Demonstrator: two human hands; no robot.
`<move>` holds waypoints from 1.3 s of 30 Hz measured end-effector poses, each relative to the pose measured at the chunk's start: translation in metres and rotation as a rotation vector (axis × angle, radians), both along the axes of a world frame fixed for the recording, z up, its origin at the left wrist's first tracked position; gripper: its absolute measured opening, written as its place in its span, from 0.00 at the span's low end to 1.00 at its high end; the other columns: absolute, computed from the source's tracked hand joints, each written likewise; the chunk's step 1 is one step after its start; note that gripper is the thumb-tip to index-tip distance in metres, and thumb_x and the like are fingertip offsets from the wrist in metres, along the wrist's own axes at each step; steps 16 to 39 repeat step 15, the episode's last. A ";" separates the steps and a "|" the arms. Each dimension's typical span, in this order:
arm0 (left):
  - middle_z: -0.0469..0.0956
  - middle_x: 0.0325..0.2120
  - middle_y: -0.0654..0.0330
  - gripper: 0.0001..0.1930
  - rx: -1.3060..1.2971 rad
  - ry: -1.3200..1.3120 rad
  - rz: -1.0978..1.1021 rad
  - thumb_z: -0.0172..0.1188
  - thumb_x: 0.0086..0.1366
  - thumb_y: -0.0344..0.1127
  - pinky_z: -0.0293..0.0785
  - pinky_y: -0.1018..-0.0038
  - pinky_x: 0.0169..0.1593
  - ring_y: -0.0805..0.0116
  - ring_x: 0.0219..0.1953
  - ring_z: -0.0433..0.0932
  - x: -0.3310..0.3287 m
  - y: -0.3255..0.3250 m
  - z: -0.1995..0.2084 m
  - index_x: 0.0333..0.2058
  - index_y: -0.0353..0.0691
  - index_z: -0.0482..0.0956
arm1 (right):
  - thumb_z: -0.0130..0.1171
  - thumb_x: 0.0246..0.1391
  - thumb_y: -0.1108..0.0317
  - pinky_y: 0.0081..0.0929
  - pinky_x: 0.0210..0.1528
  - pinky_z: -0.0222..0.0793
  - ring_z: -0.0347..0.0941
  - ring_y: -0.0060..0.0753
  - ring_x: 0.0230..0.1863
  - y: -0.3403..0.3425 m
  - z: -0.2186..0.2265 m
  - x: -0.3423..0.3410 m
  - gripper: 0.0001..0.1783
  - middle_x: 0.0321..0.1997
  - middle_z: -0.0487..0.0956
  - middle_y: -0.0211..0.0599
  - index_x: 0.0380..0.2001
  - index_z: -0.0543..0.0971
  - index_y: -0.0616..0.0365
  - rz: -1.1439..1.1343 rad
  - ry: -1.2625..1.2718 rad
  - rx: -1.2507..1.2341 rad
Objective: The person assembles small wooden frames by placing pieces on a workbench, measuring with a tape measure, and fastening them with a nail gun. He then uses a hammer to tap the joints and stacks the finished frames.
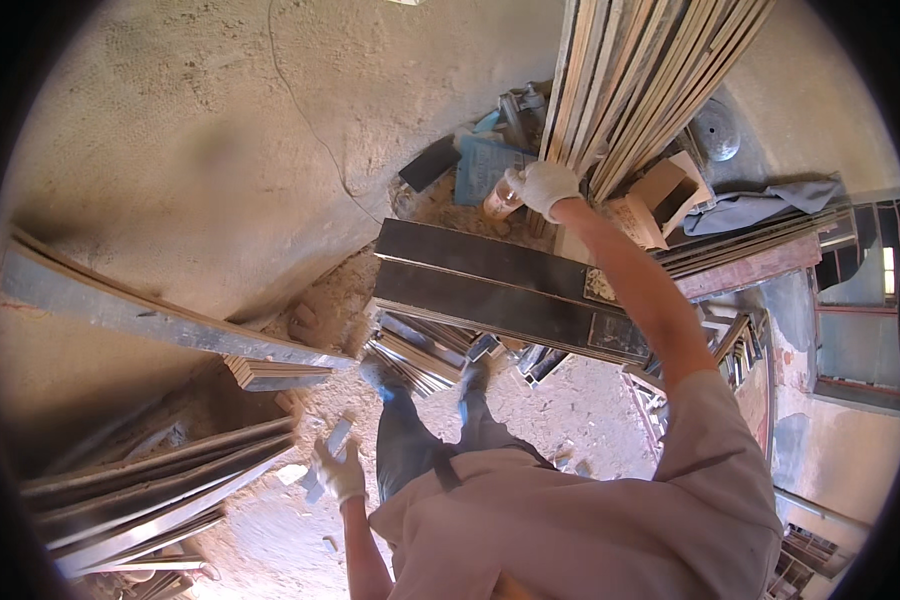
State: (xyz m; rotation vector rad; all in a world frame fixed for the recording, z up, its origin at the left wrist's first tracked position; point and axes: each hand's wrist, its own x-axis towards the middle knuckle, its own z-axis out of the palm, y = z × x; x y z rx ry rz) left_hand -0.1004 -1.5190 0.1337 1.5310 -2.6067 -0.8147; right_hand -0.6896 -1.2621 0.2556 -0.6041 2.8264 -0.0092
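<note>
My right hand (548, 188), in a white work glove, reaches far forward. Its fingers close round the top of a small reddish-brown jar (501, 203) amid clutter by the wall. Low on the left, my gloved left hand (340, 473) is closed round a short, flat grey strip (340, 434), which shows above and below the fingers. What the strip is made of, I cannot tell. Between me and the jar lie long dark boards (470, 292), stacked across in front of my feet. A blue sheet or packet (485, 168) lies just left of the jar.
Tall wooden slats (620, 80) lean on the wall beyond my right hand. An open cardboard box (662, 195) and grey cloth (760, 205) sit to their right. More long boards (160, 490) are stacked at left. Offcuts (410, 355) lie by my feet on the dusty floor.
</note>
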 end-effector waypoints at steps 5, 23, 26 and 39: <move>0.74 0.56 0.36 0.40 0.200 -0.390 0.258 0.68 0.59 0.46 0.71 0.55 0.62 0.40 0.58 0.75 0.090 0.001 -0.004 0.65 0.28 0.65 | 0.38 0.69 0.37 0.51 0.45 0.76 0.81 0.59 0.41 0.012 -0.079 0.002 0.39 0.37 0.85 0.52 0.34 0.87 0.61 -0.154 -0.059 0.060; 0.76 0.60 0.50 0.41 0.445 -0.700 0.526 0.74 0.55 0.48 0.75 0.53 0.60 0.48 0.60 0.77 0.148 -0.013 -0.057 0.66 0.47 0.67 | 0.47 0.66 0.39 0.52 0.54 0.73 0.80 0.64 0.49 -0.095 -0.065 0.009 0.35 0.46 0.83 0.63 0.40 0.84 0.66 -0.220 0.005 -0.220; 0.76 0.60 0.50 0.41 0.445 -0.700 0.526 0.74 0.55 0.48 0.75 0.53 0.60 0.48 0.60 0.77 0.148 -0.013 -0.057 0.66 0.47 0.67 | 0.47 0.66 0.39 0.52 0.54 0.73 0.80 0.64 0.49 -0.095 -0.065 0.009 0.35 0.46 0.83 0.63 0.40 0.84 0.66 -0.220 0.005 -0.220; 0.76 0.60 0.50 0.41 0.445 -0.700 0.526 0.74 0.55 0.48 0.75 0.53 0.60 0.48 0.60 0.77 0.148 -0.013 -0.057 0.66 0.47 0.67 | 0.47 0.66 0.39 0.52 0.54 0.73 0.80 0.64 0.49 -0.095 -0.065 0.009 0.35 0.46 0.83 0.63 0.40 0.84 0.66 -0.220 0.005 -0.220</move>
